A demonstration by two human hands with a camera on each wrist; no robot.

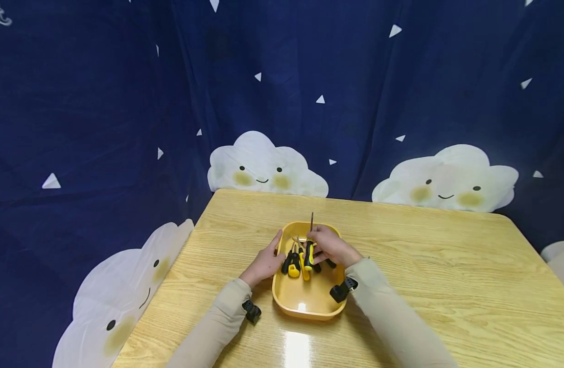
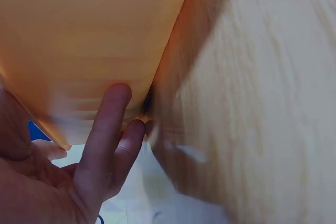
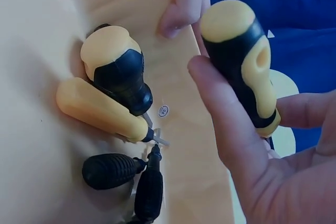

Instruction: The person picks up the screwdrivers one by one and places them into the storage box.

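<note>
Backdrop (image 1: 282,66): dark blue cloth along far and left sides, scattered white triangles.
Tabletop (image 1: 447,255): pale wood grain, glare patch at near side.
Clouds (image 1: 265,166): white smiling prints, low on the cloth, past far and left tabletop edges.
Sleeves (image 1: 392,312): pale, one per arm, reaching in from near side.
Tray (image 1: 309,299): orange-yellow, rounded corners, on the tabletop between the two arms.
Left hand (image 1: 266,261): at tray's left side; thumb over the rim, fingers fairly straight against outer wall, gripping the edge between them.
Right hand (image 1: 332,245): over tray's far right part; fingers part-curled, pinching a screwdriver near where handle meets shaft.
Held screwdriver (image 1: 308,257): black-and-yellow handle toward near side, shaft pointing far, raised above the tray floor.
Wrist cameras (image 1: 339,292): small black units, one per wrist.
Yellow-handled tool (image 3: 100,108): in tray, just right of the stubby one.
Stubby screwdriver (image 3: 118,69): black and yellow, in tray's left half.
Black-handled tools (image 3: 149,192): several, in tray; some right of the yellow handle, one left of the stubby; tips partly hidden.
Sticker (image 3: 163,111): small, round, by the tool tips; print too small to read.
</note>
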